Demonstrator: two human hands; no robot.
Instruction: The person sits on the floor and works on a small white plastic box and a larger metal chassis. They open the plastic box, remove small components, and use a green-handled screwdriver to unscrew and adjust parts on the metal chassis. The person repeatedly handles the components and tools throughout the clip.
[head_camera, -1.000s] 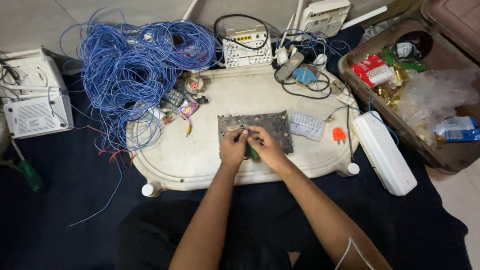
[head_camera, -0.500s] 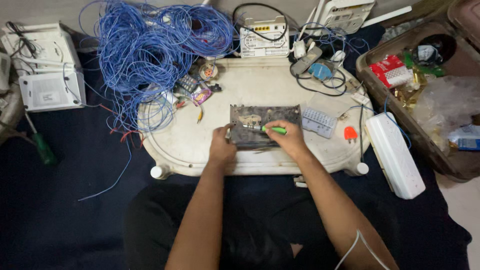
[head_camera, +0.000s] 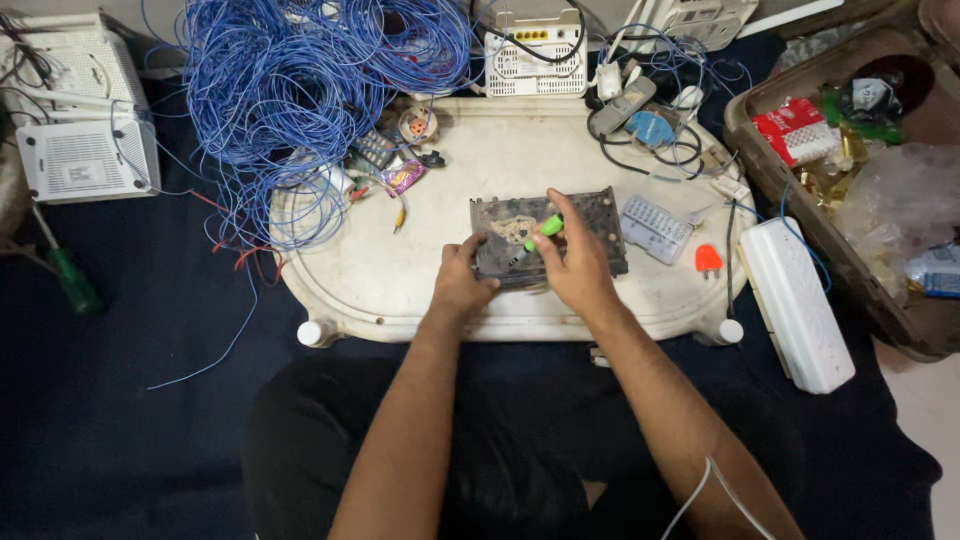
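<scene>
Head view: board (head_camera: 548, 238), dark and grimy, lies flat mid-tray (head_camera: 400, 290), near edge toward the person, so both hands reach it without stretching.

Left hand (head_camera: 462, 282) sits on the board's near-left corner, fingers curled and pressing down. Reads as a clamp to stop the board sliding on the smooth white surface; not lifting it.

Right hand (head_camera: 578, 262) comes over the board from the near-right, fingers closed around a green-handled screwdriver (head_camera: 537, 236). Shaft tilts down-left, tip on the board near its centre. Grip is short, close to the tip end, probably for control rather than torque. Cannot tell which screw or part the tip meets.

Around it:
- Blue wire tangle (head_camera: 300, 90) piled far-left, spilling over the tray edge, kept off the work spot.
- Small parts and connectors (head_camera: 400, 178) just left of the board, in reach.
- White keypad part (head_camera: 655, 228) just right of the board, orange plug (head_camera: 707, 261) beyond it.
- White router (head_camera: 540, 50) at the far edge, cables running right.
- White power strip (head_camera: 795, 300) off the tray's right end.
- Brown box (head_camera: 800, 200) of clutter far right.
- Second green screwdriver (head_camera: 68, 275) on the dark floor, far left, well apart.
</scene>
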